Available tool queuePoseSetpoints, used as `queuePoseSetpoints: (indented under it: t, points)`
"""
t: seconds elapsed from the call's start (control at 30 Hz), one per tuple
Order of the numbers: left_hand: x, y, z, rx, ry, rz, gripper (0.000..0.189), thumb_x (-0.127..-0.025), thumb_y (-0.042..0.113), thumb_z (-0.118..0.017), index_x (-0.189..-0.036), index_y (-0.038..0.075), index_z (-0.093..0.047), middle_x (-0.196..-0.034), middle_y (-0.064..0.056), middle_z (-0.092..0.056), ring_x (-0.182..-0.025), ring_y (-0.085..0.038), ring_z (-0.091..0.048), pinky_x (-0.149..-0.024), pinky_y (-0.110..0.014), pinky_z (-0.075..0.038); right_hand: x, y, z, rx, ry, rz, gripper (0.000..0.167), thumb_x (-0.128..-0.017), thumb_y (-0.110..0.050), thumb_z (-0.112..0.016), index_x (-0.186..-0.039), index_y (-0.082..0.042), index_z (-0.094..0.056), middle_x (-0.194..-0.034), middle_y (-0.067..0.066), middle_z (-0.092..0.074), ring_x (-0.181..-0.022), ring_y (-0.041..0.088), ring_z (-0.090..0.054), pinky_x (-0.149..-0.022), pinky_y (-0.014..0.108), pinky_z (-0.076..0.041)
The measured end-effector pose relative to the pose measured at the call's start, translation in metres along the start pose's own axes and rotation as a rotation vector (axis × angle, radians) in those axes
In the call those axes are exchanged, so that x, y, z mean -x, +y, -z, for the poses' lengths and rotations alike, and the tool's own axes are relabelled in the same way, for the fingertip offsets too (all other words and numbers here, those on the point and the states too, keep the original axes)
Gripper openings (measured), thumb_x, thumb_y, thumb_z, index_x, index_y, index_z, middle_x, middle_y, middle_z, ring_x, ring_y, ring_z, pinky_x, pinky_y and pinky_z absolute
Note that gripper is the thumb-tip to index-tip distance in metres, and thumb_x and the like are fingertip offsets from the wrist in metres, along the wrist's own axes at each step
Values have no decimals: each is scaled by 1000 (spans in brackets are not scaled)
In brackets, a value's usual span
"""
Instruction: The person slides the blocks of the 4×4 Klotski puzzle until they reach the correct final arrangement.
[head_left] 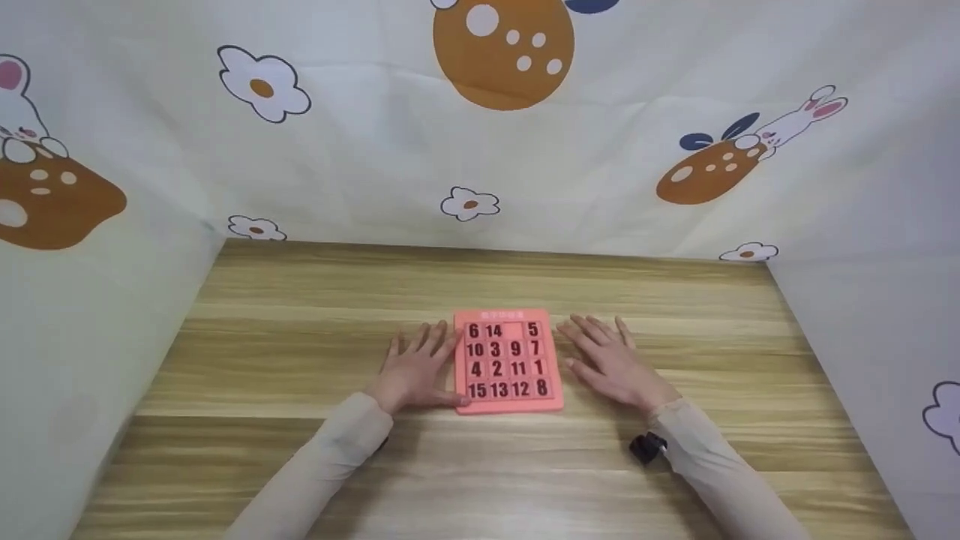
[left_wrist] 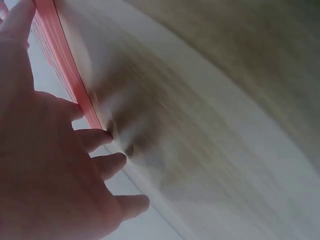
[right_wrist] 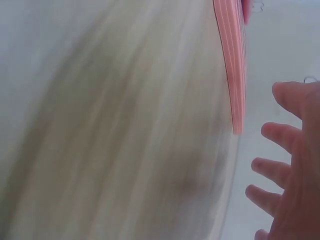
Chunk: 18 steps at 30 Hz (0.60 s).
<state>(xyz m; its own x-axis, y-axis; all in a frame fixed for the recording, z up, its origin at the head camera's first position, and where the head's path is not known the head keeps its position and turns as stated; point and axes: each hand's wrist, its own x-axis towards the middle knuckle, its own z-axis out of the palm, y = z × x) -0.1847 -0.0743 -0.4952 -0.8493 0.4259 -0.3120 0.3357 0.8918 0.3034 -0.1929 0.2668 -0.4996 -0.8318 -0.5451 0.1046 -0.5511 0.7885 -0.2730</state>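
Against the left edge of the pink, rectangular, plastic-looking number puzzle (head_left: 506, 358), the left hand (head_left: 416, 373) has its fingers spread, thumb touching the near corner; the right hand (head_left: 613, 367), fingers also apart, lies just beside the opposite edge. Its long axis runs front to back, brown wood-grain tabletop (head_left: 315, 315) extending all round.

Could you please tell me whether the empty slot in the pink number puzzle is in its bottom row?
No, the empty slot in the pink number puzzle is in the top row, between tile 14 and tile 5.

free room between puzzle (head_left: 507, 360) and cloth (head_left: 360, 172)
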Motion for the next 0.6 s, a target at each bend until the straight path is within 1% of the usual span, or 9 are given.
queuePoseSetpoints:
  t: [0.13,0.3,0.4,0.6]
  points:
    - [0,-2,-1,46,-7,-2,113,-74,70,-65,-157,19,-9,-161,-12,-1,-145,-35,0,-112,-60,-1,-4,-7,-5,-1,-41,7,56,-99,-41,-48,-148,-14,-41,-152,16,-35,-137,40,-30,-111,63,-5]
    - [0,-5,-3,46,-14,3,114,-74,71,-65,-157,19,-6,-161,-11,1,-145,-34,2,-112,-60,0,-10,-12,-8,-24,-88,-7,55,-100,-41,-47,-149,-16,-40,-152,14,-35,-138,38,-30,-112,62,-6]
    - [-1,-6,-3,45,-7,-2,115,-74,70,-66,-157,18,-7,-161,-12,1,-145,-35,2,-112,-60,0,-16,-15,-9,-32,-93,-3,54,-100,-39,-47,-148,-16,-41,-152,14,-34,-138,38,-30,-111,63,-6]
    - [-2,-5,-3,27,0,-6,114,-73,70,-66,-157,20,-7,-161,-11,-1,-145,-34,0,-112,-60,-2,-24,-17,-9,-23,-84,5,50,-101,-36,-46,-146,-13,-44,-155,12,-30,-138,40,-28,-111,64,-6]
